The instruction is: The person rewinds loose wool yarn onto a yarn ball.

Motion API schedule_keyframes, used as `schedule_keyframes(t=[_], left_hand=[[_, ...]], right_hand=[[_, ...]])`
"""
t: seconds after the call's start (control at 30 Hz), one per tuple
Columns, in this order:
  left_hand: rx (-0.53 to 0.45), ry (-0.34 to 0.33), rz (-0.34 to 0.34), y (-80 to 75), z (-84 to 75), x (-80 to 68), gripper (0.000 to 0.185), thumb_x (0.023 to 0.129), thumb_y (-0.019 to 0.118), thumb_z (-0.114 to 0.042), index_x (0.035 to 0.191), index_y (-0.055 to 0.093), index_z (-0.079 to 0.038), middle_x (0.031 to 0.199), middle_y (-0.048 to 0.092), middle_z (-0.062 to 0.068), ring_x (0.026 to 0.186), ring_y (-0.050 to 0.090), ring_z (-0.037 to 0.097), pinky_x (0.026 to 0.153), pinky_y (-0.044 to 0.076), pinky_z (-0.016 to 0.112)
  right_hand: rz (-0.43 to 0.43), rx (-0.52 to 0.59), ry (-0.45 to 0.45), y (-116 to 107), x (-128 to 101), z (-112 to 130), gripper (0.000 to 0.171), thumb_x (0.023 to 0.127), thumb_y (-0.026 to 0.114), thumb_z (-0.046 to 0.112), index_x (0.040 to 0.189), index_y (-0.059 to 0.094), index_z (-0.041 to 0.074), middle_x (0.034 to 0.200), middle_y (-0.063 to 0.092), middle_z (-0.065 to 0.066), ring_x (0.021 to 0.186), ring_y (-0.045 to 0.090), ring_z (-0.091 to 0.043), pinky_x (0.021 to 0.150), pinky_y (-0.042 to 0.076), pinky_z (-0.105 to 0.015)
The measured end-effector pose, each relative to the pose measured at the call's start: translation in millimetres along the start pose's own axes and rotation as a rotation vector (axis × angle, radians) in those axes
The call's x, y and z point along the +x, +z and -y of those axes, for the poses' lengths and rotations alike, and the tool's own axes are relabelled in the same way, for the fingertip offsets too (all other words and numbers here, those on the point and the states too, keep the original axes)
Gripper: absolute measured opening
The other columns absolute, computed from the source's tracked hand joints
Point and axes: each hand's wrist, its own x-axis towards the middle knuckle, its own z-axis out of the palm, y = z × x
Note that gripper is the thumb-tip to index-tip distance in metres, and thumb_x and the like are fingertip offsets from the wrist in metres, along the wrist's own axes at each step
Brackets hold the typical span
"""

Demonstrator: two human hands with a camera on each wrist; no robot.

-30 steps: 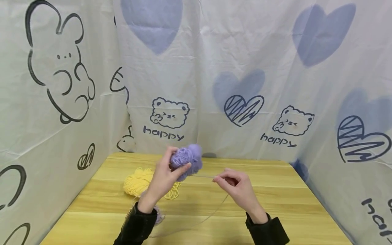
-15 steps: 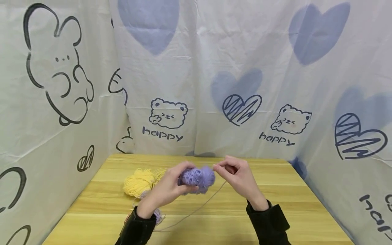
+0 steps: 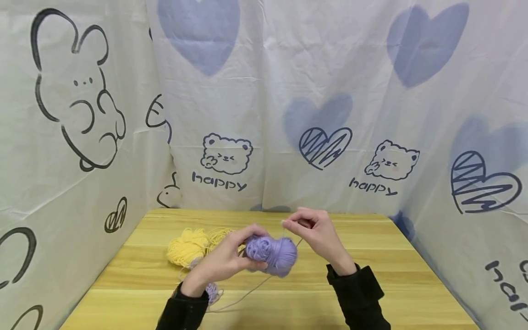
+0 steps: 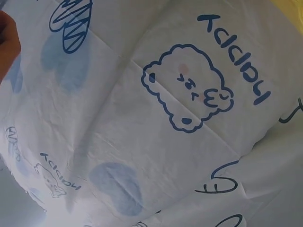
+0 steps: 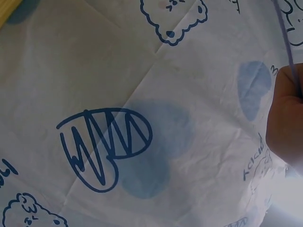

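In the head view my left hand [image 3: 224, 260] grips a ball of purple yarn [image 3: 277, 256] above the table, thumb on the near side and fingers over the far side. Just above and right of the ball, my right hand [image 3: 315, 233] pinches a strand of the same yarn between thumb and fingertips. From that hand the yarn strand [image 3: 250, 292] passes behind the ball and runs down to the table on the left. A small loose heap of purple yarn [image 3: 212, 293] lies by the left wrist, partly hidden. The right wrist view catches the strand [image 5: 285, 38] crossing the right hand [image 5: 286, 118].
A yellow yarn skein [image 3: 186, 247] lies on the wooden table [image 3: 371, 284], left of and behind the left hand, with loose loops beside it. White cloth [image 3: 272, 82] printed with hearts and bears hangs around the table's back and sides.
My left hand has come right and lower, turning the purple ball so its wound side faces right. The right hand has risen a little and moved left, closer over the ball.
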Motion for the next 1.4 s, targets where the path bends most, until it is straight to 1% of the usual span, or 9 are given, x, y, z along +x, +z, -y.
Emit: schedule_keyframes(t=[0.13,0.3,0.5,0.73,0.83,0.97,1.1,1.27,1.4], left_hand=[[-0.072,-0.004,0.005,-0.6,0.3,-1.5,0.046,0.081,0.074,-0.011,0.122,0.054,-0.013,0.117,0.062,0.009,0.103,0.060,0.013,0.090,0.053,0.030],[-0.137,-0.016,-0.014,-0.1,1.0,-2.3,0.048,0.081,0.073,-0.008,0.124,0.053,-0.012,0.120,0.059,0.011,0.106,0.059,0.013,0.091,0.053,0.031],[-0.141,-0.016,-0.027,-0.1,2.9,-3.2,0.048,0.081,0.073,-0.008,0.124,0.052,-0.011,0.120,0.059,0.013,0.105,0.059,0.012,0.091,0.054,0.031],[-0.226,-0.049,-0.087,-0.8,-2.7,-6.9,0.048,0.080,0.073,-0.003,0.123,0.051,-0.008,0.124,0.057,0.017,0.106,0.059,0.014,0.089,0.055,0.033],[-0.248,-0.036,-0.104,0.9,-5.0,-10.8,0.047,0.081,0.071,-0.003,0.123,0.050,-0.008,0.123,0.056,0.017,0.104,0.059,0.015,0.087,0.056,0.034],[-0.255,-0.032,-0.147,4.6,-9.5,-16.8,0.045,0.083,0.071,-0.004,0.122,0.049,-0.008,0.120,0.055,0.016,0.100,0.060,0.015,0.082,0.057,0.034],[-0.275,-0.036,-0.180,7.1,-15.5,-20.8,0.045,0.084,0.070,-0.003,0.123,0.048,-0.007,0.117,0.054,0.016,0.098,0.061,0.015,0.080,0.058,0.036],[-0.296,-0.074,-0.256,9.4,-19.6,-22.4,0.045,0.086,0.068,-0.002,0.124,0.045,-0.007,0.114,0.054,0.018,0.098,0.063,0.016,0.081,0.058,0.037],[-0.287,-0.139,-0.329,14.0,-16.8,-19.4,0.045,0.086,0.068,-0.006,0.124,0.045,-0.009,0.118,0.055,0.018,0.102,0.063,0.018,0.086,0.057,0.033]], right_hand=[[0.005,0.078,0.029,2,1,-6,0.006,0.088,0.066,0.002,0.090,0.071,0.003,0.072,0.057,-0.006,0.054,0.029,-0.011,0.053,0.034,-0.022],[-0.011,0.160,0.109,6,-2,-13,0.010,0.089,0.067,0.009,0.091,0.071,0.000,0.077,0.063,0.002,0.061,0.039,-0.007,0.066,0.047,-0.017],[-0.045,0.184,0.129,10,-5,-19,0.014,0.089,0.066,0.008,0.093,0.070,-0.005,0.076,0.063,0.008,0.062,0.040,-0.003,0.065,0.047,-0.018],[-0.061,0.229,0.141,13,-11,-16,0.018,0.091,0.064,0.007,0.095,0.068,-0.010,0.085,0.069,0.008,0.075,0.063,-0.003,0.071,0.056,-0.021],[-0.069,0.201,0.128,15,-18,-14,0.016,0.091,0.063,0.007,0.096,0.069,-0.008,0.087,0.070,0.009,0.074,0.061,-0.003,0.070,0.055,-0.022],[-0.097,0.148,0.112,17,-26,-12,0.012,0.091,0.063,0.007,0.094,0.071,-0.001,0.084,0.069,0.010,0.064,0.050,-0.004,0.060,0.047,-0.020],[-0.103,0.134,0.097,18,-32,-10,0.010,0.092,0.062,0.005,0.093,0.070,0.000,0.082,0.068,0.011,0.060,0.043,-0.010,0.055,0.040,-0.023],[-0.124,0.141,0.098,22,-35,-10,0.010,0.091,0.062,0.003,0.092,0.069,-0.004,0.081,0.067,0.012,0.059,0.043,-0.006,0.054,0.041,-0.020],[-0.157,0.158,0.116,27,-37,-16,0.012,0.092,0.061,0.003,0.091,0.069,-0.006,0.082,0.067,0.012,0.063,0.048,-0.002,0.056,0.044,-0.019]])
